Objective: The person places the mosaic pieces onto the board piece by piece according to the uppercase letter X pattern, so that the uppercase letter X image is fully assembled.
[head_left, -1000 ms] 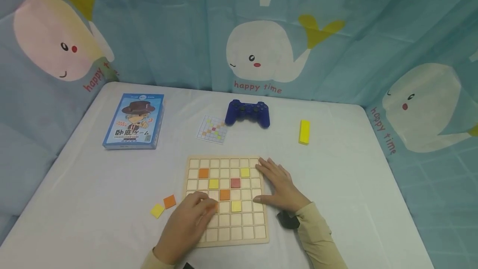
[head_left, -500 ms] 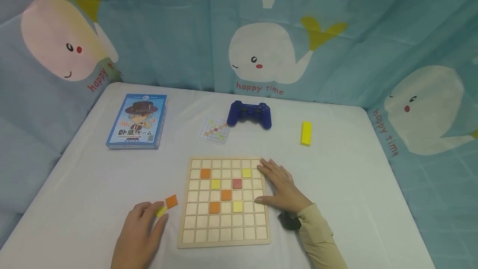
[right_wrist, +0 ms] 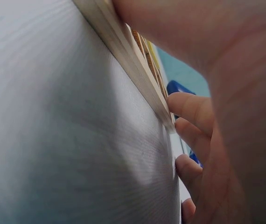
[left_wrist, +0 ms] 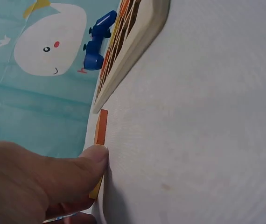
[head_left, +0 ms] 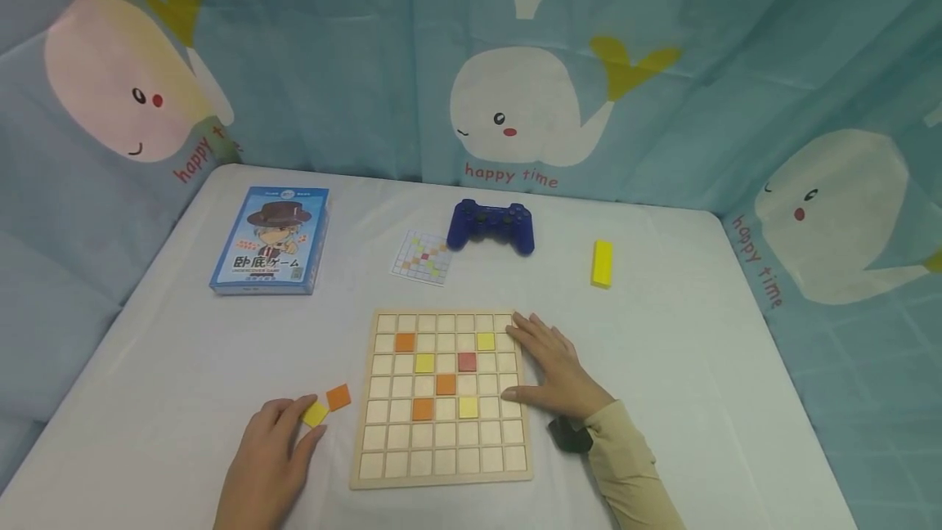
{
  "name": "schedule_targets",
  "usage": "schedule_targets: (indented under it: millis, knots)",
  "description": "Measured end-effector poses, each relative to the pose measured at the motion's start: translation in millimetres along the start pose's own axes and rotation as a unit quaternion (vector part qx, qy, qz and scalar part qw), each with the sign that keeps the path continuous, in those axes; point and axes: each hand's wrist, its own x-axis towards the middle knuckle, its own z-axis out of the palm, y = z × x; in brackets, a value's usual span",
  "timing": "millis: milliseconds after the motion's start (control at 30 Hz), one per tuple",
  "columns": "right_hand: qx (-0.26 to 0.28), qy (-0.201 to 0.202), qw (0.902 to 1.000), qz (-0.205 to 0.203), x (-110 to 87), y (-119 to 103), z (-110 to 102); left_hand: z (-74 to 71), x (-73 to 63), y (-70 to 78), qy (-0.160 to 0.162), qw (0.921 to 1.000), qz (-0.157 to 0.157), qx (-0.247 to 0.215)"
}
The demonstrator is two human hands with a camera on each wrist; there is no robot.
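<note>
A wooden grid board [head_left: 368, 464] lies on the white table with several orange and yellow tiles and one red tile [head_left: 467, 361] in its squares. Left of it, my left hand [head_left: 268, 452] pinches a yellow tile [head_left: 315, 413] between thumb and forefinger, low at the table. In the left wrist view the thumb [left_wrist: 84, 170] covers part of that tile. Just beside it lies a loose orange tile [head_left: 338, 397]. My right hand [head_left: 555, 370] rests with spread fingers on the board's right edge, thumb and forefinger touching the frame.
Behind the board lie a printed pattern card [head_left: 422, 258], a blue game controller [head_left: 491, 226] and a yellow block [head_left: 602, 264]. A blue game box [head_left: 271, 240] sits at the back left. A whale-print curtain [head_left: 353, 64] surrounds the table.
My left hand has left the board, where an orange tile now shows in a square, and moved left to the yellow tile. The right hand stays at the board's edge.
</note>
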Motion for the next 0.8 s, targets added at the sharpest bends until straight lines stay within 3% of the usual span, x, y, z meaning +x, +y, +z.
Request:
schedule_targets:
  millis: [433,600,667,800]
  knots:
    - [0.001,-0.006,1.0000,0.002,0.9,-3.7,-2.9,-5.6,3.0,2.0,-0.039,0.9989,-0.023,-0.006]
    - [0.002,-0.006,1.0000,0.002,0.5,-3.6,-3.4,-12.7,5.5,11.4,-0.065,0.9967,-0.045,-0.015]
    - [0.001,-0.006,1.0000,0.002,0.2,-3.6,-3.6,-14.9,6.2,17.9,-0.058,0.9975,-0.032,-0.027]
    - [0.004,-0.005,1.0000,0.003,-0.1,-3.8,-3.7,-12.7,6.7,31.3,-0.016,0.9971,0.051,-0.054]
